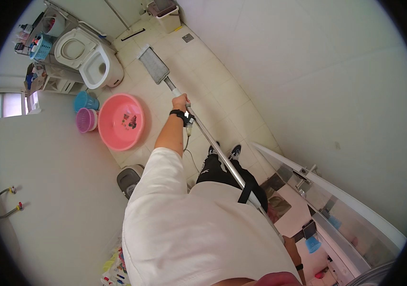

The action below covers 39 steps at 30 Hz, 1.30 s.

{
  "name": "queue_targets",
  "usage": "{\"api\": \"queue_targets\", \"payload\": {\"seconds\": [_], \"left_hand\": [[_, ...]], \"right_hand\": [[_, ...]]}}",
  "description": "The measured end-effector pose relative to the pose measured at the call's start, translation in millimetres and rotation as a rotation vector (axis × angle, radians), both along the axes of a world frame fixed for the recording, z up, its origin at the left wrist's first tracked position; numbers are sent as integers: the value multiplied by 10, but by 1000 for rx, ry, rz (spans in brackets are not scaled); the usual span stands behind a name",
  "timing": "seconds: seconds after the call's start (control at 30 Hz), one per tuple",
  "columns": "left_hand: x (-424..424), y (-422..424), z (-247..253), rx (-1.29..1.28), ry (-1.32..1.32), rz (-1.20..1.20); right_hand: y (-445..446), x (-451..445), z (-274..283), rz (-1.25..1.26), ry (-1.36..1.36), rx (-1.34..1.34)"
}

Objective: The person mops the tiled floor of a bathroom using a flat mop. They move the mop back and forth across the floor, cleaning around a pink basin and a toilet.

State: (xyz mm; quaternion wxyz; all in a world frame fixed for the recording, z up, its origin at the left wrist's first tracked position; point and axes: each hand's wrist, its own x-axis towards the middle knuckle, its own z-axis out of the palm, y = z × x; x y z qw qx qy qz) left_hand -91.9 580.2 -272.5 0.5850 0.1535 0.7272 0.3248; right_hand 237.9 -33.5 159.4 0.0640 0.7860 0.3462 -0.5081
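Observation:
My left hand (180, 103) grips the metal pole (212, 141) of a flat mop, close to its head. A black strap with a small device sits on that wrist. The mop's grey fabric pad (154, 65) points away from me above the tiled floor; whether it touches the tiles I cannot tell. The pole slopes down past my right side, with a black loop (246, 193) around it. Partly hidden by my body, my right hand (289, 243) is closed around the pole's lower end.
A pink basin (121, 121) stands left of the mop, beside blue (86, 101) and purple (85, 120) baskets. Beyond are a toilet (98, 69), a floor squeegee (133, 34) and a bin (169, 19). A door (332, 193) stands at right. A cable (192, 159) hangs near my feet.

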Motion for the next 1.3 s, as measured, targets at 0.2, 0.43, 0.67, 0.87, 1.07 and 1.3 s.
{"api": "queue_targets", "payload": {"seconds": [0.2,0.43,0.67,0.87,1.07,1.3], "left_hand": [[530,-604,235,3,-26,-48],[1021,-1364,596,-12,-68,-63],[1445,-2046,816,-68,-93,-124],[1619,-2238,736,-140,-184,-117],[1768,-2178,753,-145,-151,-179],[1956,-2424,846,-113,-136,-253]], "right_hand": [[334,-164,-390,44,68,113],[603,-223,-958,72,129,187],[711,-292,-1069,18,43,260],[982,-392,-741,-44,31,259],[918,-373,-752,-75,36,222],[760,-284,-793,-257,179,194]]}}
